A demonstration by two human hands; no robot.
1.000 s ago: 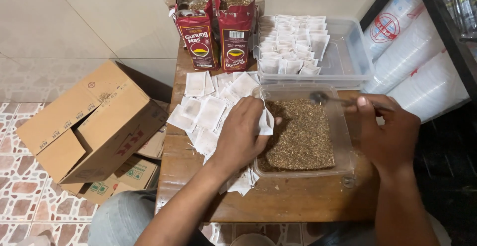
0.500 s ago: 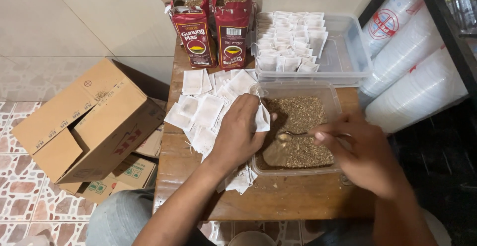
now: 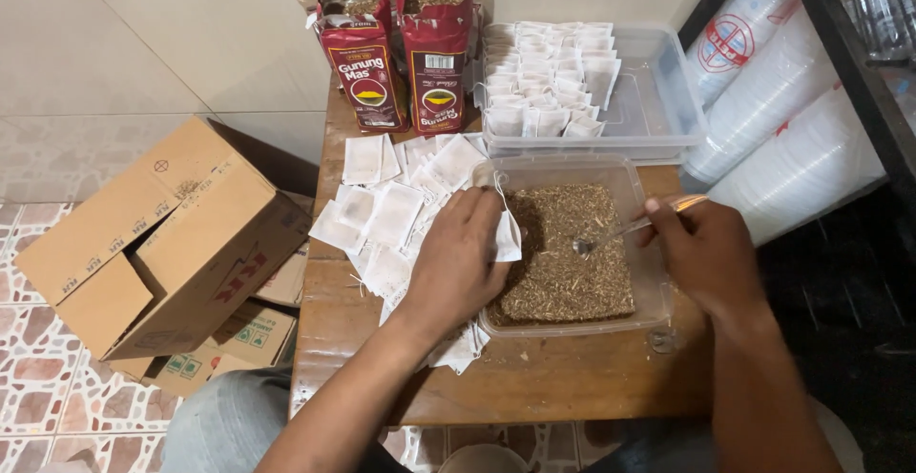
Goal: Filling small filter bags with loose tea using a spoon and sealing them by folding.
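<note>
I am watching the right hand, gripping the spoon, drawing back right with its bowl lifting from the loose tea in the clear tub, while the left hand is pinching an empty tea bag at the tub's left rim.

Two red foil packs upright at table back; printed cardboard box left.

Even, soft indoor light, faint shadows, sharp centre (slight wide-angle bend at the edges).
</note>
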